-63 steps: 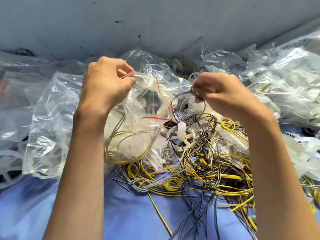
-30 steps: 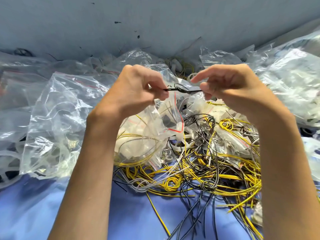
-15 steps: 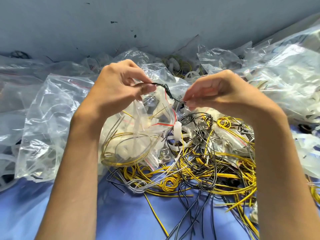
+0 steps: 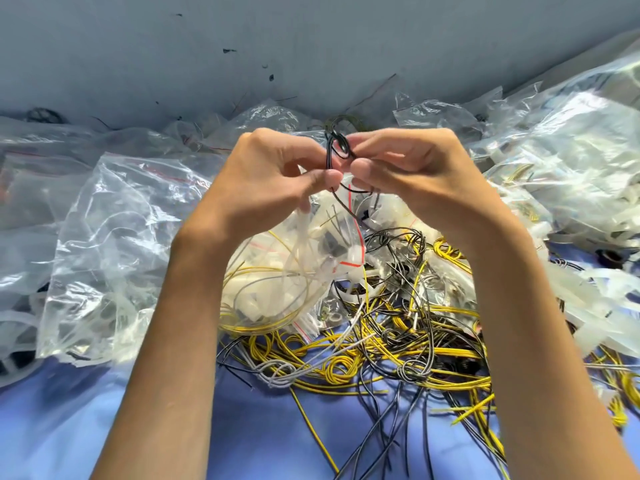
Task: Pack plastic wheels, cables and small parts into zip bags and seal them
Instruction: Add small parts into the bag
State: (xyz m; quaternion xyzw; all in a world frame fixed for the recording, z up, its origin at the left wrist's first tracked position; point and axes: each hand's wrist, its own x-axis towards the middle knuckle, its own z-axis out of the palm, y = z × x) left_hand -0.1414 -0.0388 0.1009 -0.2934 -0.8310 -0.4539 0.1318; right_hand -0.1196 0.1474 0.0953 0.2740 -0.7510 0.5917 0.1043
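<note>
Both hands have drawn together since half a second ago, when a black cable [image 4: 334, 147] stretched between them; now it stands folded into a small loop above the fingertips. Left hand [image 4: 273, 178] and right hand [image 4: 415, 168] each pinch that loop between thumb and forefinger, thumbs almost touching, with one loose tail curving down beneath them. Directly below hangs a clear zip bag [image 4: 277, 271] with a red seal line, already carrying yellow cable and white plastic pieces; whether the left hand's lower fingers also hold its mouth cannot be told.

The loop looks springy, and it would likely unwind if either pinch eases before it reaches the bag. The dangling tail could also catch on the bag's lip or drag into the tangle of yellow and black cables [image 4: 398, 341] lying just beneath, pulling other strands along.

Room is tight. A large clear bag [image 4: 114, 237] crowds the left, packed bags [image 4: 571, 150] heap up on the right, and a grey wall [image 4: 311, 46] closes off the back. Bare blue surface [image 4: 277, 438] shows only on the near side, between the forearms.
</note>
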